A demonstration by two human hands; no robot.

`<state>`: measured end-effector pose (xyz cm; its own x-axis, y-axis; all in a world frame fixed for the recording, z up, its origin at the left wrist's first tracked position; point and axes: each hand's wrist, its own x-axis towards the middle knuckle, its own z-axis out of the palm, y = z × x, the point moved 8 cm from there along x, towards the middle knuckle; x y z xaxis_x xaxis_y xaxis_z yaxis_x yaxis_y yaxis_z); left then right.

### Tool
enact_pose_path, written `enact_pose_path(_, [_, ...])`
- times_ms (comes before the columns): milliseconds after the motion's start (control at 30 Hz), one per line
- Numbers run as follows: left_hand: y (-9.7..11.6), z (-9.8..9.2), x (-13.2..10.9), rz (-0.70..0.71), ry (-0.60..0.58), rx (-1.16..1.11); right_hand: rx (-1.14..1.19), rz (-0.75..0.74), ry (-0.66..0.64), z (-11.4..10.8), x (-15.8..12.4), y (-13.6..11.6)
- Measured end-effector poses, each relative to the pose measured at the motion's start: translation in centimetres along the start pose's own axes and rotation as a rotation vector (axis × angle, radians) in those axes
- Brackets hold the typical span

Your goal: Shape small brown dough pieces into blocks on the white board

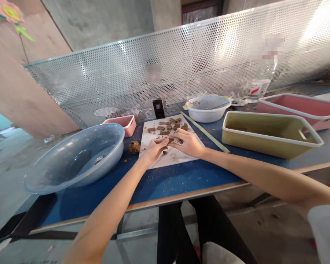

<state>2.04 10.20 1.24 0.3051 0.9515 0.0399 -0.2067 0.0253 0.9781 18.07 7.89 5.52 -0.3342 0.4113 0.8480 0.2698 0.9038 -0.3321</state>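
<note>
Both hands meet over a white board (154, 161) on the blue table. My left hand (154, 148) and my right hand (187, 142) pinch a small brown clay-like piece (171, 139) between their fingertips. Just beyond the fingers, several short brown pieces (161, 128) lie on the board. A small brown bit (165, 152) rests below the hands, among scattered crumbs. Left of the board sits a rough brown lump (134, 147).
A large blue basin (79, 157) and a small pink tray (130, 125) stand left. Rightward are a flat strip (206, 132), white bowl (208, 114), green bin (258, 141), pink bin (305, 106) and bottle (260, 86). A perforated metal screen (104, 69) borders the back.
</note>
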Motion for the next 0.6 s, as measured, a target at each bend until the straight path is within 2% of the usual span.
enact_pose_path(133, [-0.19, 0.11, 0.0, -0.023, -0.006, 0.025, 0.019, 0.055, 0.029, -0.41, 0.09, 0.29])
enact_pose_path(367, [0.37, 0.08, -0.33, 0.0, 0.002, 0.021, 0.063, 0.052, -0.105, 0.32, 0.38, 0.3])
enact_pose_path(600, [0.44, 0.23, -0.29, 0.008, -0.021, 0.051, 0.21, 0.12, -0.112, 0.11, 0.59, 0.82])
